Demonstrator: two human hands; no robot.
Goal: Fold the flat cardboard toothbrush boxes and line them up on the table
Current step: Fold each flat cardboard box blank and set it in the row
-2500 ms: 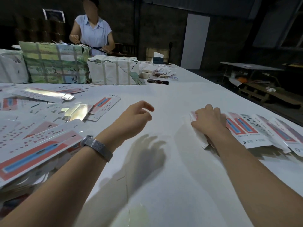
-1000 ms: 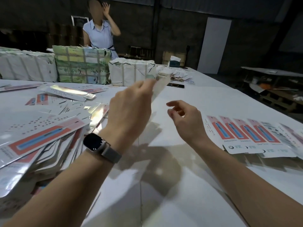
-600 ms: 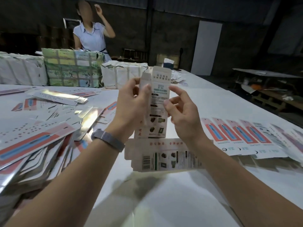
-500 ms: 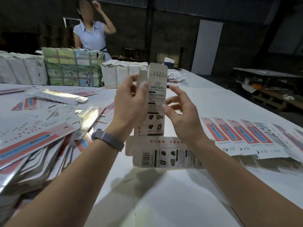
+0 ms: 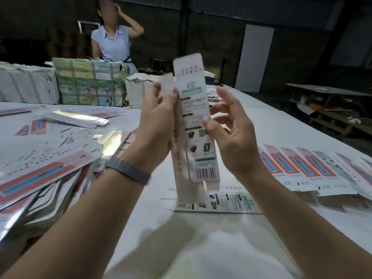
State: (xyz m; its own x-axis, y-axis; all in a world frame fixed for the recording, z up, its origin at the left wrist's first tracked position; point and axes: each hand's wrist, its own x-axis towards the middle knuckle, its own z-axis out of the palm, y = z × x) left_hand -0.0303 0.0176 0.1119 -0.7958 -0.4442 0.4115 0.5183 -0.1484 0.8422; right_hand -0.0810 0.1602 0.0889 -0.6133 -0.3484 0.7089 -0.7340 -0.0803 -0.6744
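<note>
A long white toothbrush box stands upright in the air between my hands, its printed back toward me. My left hand grips its left edge, thumb on the front. My right hand touches the right edge with its thumb tip; the other fingers are spread loosely. Another flat box lies on the white table just below. A row of boxes with red and blue fronts lies side by side at the right. A heap of flat boxes is piled at the left.
Wrapped bundles stand along the table's far left side, with a person behind them. More white packs and loose papers sit farther back. The table's right edge runs diagonally, with dark pallets beyond it.
My left hand took a flat box from the heap and raised it. Both hands came together on it, and its sides have swung apart into a tube shape.
</note>
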